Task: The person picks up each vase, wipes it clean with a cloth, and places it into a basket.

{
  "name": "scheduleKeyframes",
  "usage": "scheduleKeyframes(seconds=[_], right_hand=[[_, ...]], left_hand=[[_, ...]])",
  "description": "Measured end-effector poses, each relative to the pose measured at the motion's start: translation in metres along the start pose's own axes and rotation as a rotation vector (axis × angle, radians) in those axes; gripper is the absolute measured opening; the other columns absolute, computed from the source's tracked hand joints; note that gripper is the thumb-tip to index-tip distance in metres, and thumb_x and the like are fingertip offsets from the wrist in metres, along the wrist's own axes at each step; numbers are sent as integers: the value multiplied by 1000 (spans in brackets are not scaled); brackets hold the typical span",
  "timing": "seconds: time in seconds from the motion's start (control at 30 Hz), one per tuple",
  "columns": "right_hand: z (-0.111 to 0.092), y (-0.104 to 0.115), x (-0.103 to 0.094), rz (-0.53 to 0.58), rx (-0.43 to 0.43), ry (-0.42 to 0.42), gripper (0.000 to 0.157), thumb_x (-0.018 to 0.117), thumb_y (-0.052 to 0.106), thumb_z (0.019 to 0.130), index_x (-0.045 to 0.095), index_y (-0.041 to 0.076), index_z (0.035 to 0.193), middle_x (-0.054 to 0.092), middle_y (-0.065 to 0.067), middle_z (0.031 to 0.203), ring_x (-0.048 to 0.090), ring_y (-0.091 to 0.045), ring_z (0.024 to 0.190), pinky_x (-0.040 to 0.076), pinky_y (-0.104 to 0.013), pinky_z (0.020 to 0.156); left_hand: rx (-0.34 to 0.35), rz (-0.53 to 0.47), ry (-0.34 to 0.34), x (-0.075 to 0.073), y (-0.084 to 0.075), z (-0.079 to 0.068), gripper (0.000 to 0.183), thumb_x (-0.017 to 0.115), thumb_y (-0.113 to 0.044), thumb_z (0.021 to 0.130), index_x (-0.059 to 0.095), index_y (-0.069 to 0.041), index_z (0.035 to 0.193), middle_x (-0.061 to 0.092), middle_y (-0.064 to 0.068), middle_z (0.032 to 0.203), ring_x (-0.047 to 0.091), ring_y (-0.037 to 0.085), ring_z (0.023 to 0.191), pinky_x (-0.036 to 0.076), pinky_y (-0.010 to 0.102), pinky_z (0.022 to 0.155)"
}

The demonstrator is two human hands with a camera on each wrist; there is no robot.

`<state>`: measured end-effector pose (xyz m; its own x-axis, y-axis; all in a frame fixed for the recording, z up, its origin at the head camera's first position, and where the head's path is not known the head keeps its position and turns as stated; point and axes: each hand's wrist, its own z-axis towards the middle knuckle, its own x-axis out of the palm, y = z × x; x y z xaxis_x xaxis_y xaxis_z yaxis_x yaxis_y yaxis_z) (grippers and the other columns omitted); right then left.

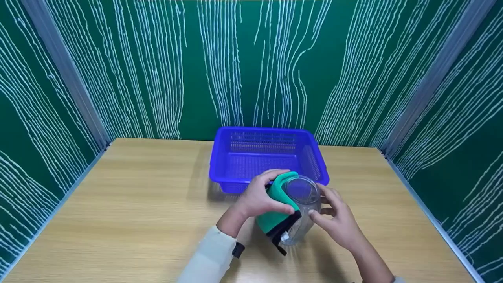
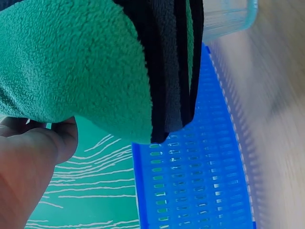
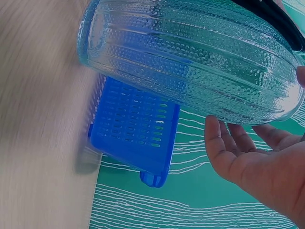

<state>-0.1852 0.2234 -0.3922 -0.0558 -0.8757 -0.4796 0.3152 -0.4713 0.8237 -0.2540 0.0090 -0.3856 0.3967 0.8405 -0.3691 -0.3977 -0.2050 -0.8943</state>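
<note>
A clear glass jar (image 1: 304, 220) with ribbed, dimpled sides (image 3: 190, 62) is held tilted above the table, in front of the basket. My right hand (image 1: 340, 222) grips it from the right, with the fingers behind the glass and the thumb on the near side. A green towel (image 2: 71, 62) with black and grey edging lies against the jar's left side. My left hand (image 1: 261, 198) holds this towel, thumb in front and fingers over the back. In the right wrist view, my right fingertips (image 3: 214, 138) touch the jar's side.
Behind the hands, a blue plastic basket (image 1: 216, 157) with slotted walls stands on the wooden table (image 1: 137, 204). Green panels (image 1: 259, 78) with white wavy lines close off the back and both sides, joined by grey metal posts (image 1: 65, 67).
</note>
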Motion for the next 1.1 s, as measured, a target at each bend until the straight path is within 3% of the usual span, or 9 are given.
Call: scheduleKeyframes(seconds=[0.17, 0.4, 0.87, 1.1], right_hand=[[-1, 0, 1, -4, -17, -6, 58, 63, 8, 78, 40, 23, 130, 46, -2, 116, 49, -18, 102, 47, -28, 76], [-2, -2, 2, -15, -15, -17, 59, 63, 6, 77, 41, 23, 129, 46, -5, 114, 49, -19, 100, 47, -26, 74], [0, -4, 2, -40, -2, -17, 58, 64, 9, 77, 41, 24, 128, 46, -4, 117, 49, -17, 98, 47, -26, 74], [1, -1, 2, -20, -19, 3, 55, 62, 8, 78, 42, 24, 127, 47, -2, 115, 49, -15, 99, 46, -26, 76]], left_hand=[[-5, 3, 44, 3, -2, 0, 78, 78, -46, 55, 40, -43, 123, 41, -21, 124, 42, 4, 111, 37, 36, 91], [-38, 107, 114, 3, -4, -3, 76, 71, -54, 61, 30, -49, 126, 35, -22, 129, 36, 8, 115, 36, 41, 90], [-85, 65, 112, 5, 4, -5, 80, 74, -52, 58, 30, -49, 125, 40, -19, 124, 41, 8, 110, 36, 40, 90], [-75, 53, 97, 3, 9, -4, 83, 78, -45, 56, 33, -46, 125, 42, -18, 124, 42, 6, 111, 35, 36, 92]])
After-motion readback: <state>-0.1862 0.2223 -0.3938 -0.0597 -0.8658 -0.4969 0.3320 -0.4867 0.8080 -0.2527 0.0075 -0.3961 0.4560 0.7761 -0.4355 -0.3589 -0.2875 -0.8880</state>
